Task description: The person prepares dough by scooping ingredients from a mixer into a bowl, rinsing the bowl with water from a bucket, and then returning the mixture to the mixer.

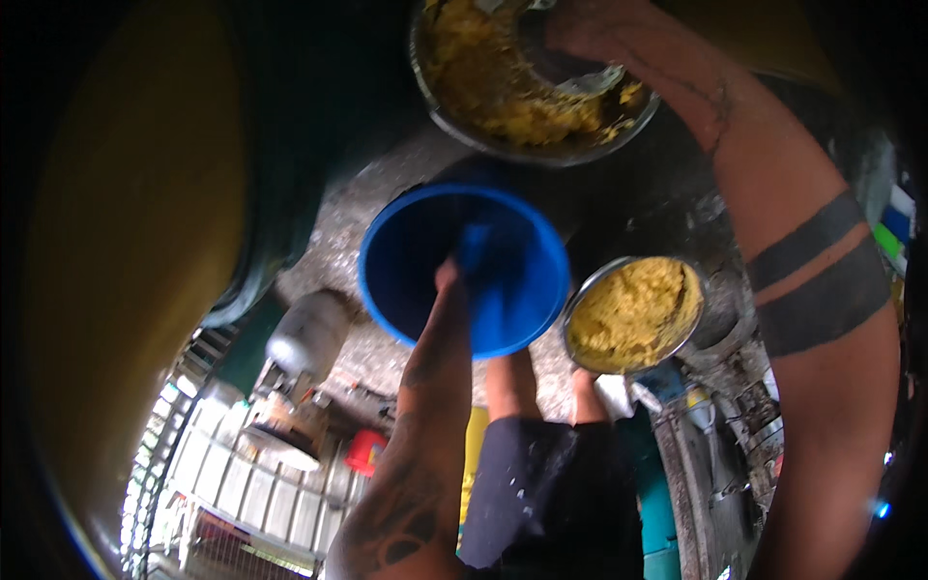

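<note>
Mash (503, 108), yellow and lumpy, could spill from the round silver metal basin (478, 142) beyond the blue plastic tub (527, 295) if my right hand (578, 37) jerks; I cannot tell whether either hand's fingers grip.

I saw the blue bucket (522, 295) open-mouthed around the left hand (448, 275), its round wall smooth, its depths shadowed. Under and around the right hand (572, 37) I made out a wide, shiny metal bowl (474, 139), cut off by the view's edge, with a lumpy yellow mass (546, 118) smeared across its inside. A silvery object (592, 83) sat right by that hand, its kind unclear to me.
</note>
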